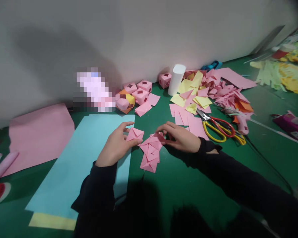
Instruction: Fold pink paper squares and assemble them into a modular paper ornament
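Observation:
Between the thumb and fingers of my left hand point(118, 142) is a folded pink paper square point(135, 134) with crossing crease lines on its face. My right hand point(180, 136) has its fingertips closed on the edge of a folded pink paper piece point(159, 137) at the top right of a small pile. That pile of folded pink squares point(150, 161) lies loosely overlapped on the green table, between and just below my hands. The fingers of my right hand partly hide the piece they touch.
Blue paper point(89, 148) lies at left under my left arm. Finished pink paper cubes point(141, 94) sit by the wall. A white cylinder point(176, 79), pink and yellow paper scraps point(201, 89), scissors point(216, 127) and a pink glue gun point(242, 120) with its cord stand at right.

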The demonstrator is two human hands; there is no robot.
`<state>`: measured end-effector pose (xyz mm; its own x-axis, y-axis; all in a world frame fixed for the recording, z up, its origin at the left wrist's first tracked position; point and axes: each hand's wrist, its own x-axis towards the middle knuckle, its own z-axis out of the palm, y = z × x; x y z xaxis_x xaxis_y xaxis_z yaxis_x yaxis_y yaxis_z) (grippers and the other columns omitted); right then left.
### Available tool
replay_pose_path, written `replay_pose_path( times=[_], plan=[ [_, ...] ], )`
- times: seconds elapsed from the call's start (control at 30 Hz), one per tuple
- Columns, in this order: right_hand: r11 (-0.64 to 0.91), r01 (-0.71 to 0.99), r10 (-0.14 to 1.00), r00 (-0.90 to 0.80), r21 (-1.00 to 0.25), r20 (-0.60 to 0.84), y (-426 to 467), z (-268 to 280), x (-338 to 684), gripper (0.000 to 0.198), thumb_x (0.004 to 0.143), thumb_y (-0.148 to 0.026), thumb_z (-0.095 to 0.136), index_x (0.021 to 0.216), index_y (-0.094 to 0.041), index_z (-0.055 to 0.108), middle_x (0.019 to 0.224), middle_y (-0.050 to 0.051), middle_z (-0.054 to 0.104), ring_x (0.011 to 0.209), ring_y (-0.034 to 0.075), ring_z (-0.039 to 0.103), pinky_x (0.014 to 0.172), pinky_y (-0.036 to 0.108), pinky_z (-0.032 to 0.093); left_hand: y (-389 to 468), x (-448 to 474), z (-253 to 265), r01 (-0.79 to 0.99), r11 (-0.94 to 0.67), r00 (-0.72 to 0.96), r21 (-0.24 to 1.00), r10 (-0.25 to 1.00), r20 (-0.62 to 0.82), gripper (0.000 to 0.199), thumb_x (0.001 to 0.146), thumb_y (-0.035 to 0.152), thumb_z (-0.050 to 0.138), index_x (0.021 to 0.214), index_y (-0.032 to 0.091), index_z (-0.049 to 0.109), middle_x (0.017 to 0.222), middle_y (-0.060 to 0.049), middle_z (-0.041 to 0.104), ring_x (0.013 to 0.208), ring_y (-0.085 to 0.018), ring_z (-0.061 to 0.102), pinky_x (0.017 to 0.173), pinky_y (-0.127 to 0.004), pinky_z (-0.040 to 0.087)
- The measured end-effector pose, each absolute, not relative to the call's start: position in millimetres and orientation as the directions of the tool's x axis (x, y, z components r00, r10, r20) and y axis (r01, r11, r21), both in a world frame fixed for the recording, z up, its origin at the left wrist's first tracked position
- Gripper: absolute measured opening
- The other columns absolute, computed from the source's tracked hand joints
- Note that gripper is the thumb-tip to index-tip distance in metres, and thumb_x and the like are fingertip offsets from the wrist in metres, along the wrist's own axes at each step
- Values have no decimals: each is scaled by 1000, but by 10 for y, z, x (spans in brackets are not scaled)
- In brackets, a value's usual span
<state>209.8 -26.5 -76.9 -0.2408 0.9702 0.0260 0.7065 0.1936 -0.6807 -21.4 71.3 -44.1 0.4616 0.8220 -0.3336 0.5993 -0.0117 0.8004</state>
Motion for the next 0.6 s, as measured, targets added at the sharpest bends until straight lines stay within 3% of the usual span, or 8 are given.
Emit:
replay_pose_path(
  times=[0.13, 0.27, 0.47, 0.6],
  plan=[
    [248, 729, 961, -267, -638, 70, -323, -850, 2090, 25, 94, -30, 53, 116, -25, 64, 105, 9, 55, 83, 17, 59, 73, 32, 52, 670, -129, -382, 477, 156, 515, 865, 748, -418, 66, 66, 28, 80, 126, 21, 53, 90, -6, 69, 77, -22, 71, 72, -37, 55],
    [245, 732, 964, -256, -636, 76, -339, -928, 2118, 27, 92, -28, 56, 116, -20, 66, 105, 11, 58, 88, 21, 60, 79, 36, 53, 588, 37, -497, 428, 196, 585, 882, 685, -435, 64, 68, 24, 77, 126, 20, 51, 80, -3, 68, 67, -21, 69, 65, -37, 55],
    [217, 696, 971, -229, -684, 75, -299, -920, 2165, 29, 90, -18, 54, 116, -19, 67, 101, 10, 62, 90, 20, 62, 83, 36, 52, 528, 143, -657, 480, 78, 621, 874, 673, -401, 65, 69, 27, 77, 128, 23, 52, 81, 0, 63, 74, -19, 66, 66, -33, 52],
    [160, 699, 974, -227, -697, -3, -256, -804, 2194, 27, 89, -15, 54, 110, -18, 70, 99, 9, 65, 86, 18, 63, 78, 32, 50, 511, 171, -672, 520, -42, 649, 853, 669, -363, 68, 68, 31, 78, 130, 22, 51, 78, 2, 58, 67, -16, 58, 64, -31, 48]
  ],
)
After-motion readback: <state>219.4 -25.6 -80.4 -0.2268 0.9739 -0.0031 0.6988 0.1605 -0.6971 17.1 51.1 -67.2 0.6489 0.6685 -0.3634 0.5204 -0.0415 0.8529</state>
